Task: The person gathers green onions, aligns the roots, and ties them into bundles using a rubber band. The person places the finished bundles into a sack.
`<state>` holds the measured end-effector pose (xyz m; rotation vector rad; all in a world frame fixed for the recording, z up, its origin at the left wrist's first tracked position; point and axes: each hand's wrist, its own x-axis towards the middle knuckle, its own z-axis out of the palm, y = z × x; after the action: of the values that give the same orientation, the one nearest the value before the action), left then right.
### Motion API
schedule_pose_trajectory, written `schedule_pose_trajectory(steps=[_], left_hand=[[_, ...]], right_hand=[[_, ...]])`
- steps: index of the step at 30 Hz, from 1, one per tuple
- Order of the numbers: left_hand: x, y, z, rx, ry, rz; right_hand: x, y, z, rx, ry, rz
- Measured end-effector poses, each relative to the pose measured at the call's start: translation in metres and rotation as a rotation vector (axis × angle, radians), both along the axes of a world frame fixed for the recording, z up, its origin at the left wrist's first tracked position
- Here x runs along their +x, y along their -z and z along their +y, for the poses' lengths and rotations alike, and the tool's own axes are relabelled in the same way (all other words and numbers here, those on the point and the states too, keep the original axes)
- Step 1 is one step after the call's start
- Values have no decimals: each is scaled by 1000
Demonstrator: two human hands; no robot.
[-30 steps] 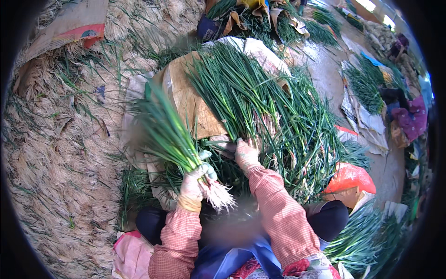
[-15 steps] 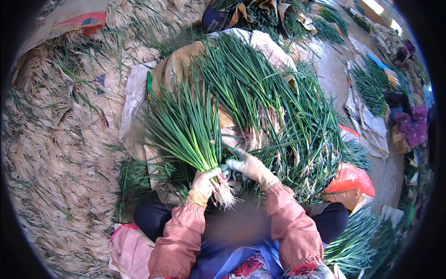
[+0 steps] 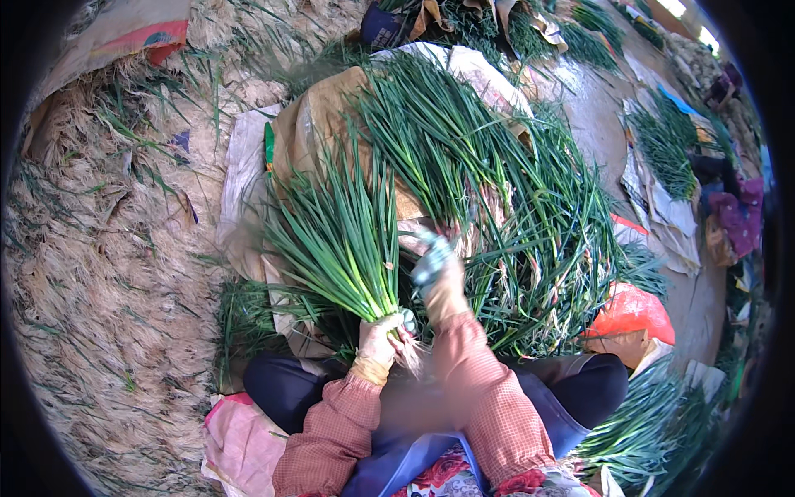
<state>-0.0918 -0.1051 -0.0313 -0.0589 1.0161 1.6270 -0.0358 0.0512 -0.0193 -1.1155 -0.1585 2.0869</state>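
A thick bunch of spring onions point(image 3: 360, 257) fans its green leaves away from me. My left hand point(image 3: 379, 338), in a pale glove, is wrapped round its base, with the whitish-pink roots point(image 3: 409, 348) sticking out to the right of it. My right hand point(image 3: 439, 269), gloved with bluish-grey fingertips, is just beyond and right of the roots. Motion smears its fingers, so their grip is unclear. Past it lies a laid-out heap of spring onions point(image 3: 447, 157), roots toward me. Looser, tangled stalks point(image 3: 546, 265) spread to the right.
Brown sacking point(image 3: 319, 120) lies under the heap. Dry, pale root trimmings point(image 3: 108, 315) cover the ground at left. A red plastic bag point(image 3: 633, 313) sits by my right knee, near more spring onions point(image 3: 633, 431). A person in purple point(image 3: 737, 215) is at far right.
My right hand has swung away from the roots, up toward the heap. My left hand keeps hold of the bunch and has shifted slightly right.
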Motion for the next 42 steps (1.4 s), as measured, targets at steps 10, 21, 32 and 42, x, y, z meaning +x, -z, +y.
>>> schedule_pose_trajectory(steps=[10,21,32,42], left_hand=[[-11,10,-15,-119,80,15],[-10,6,-22,385,-26,-479],[-12,-2,-25,-83,78,-249],[-26,-51,-35,27,265,-265]], right_hand=[[-3,-3,-44,649,-813,-832],[28,-10,3,191,-205,23],[22,7,-57,288,-516,-159],[37,-36,36,586,-34,-262]])
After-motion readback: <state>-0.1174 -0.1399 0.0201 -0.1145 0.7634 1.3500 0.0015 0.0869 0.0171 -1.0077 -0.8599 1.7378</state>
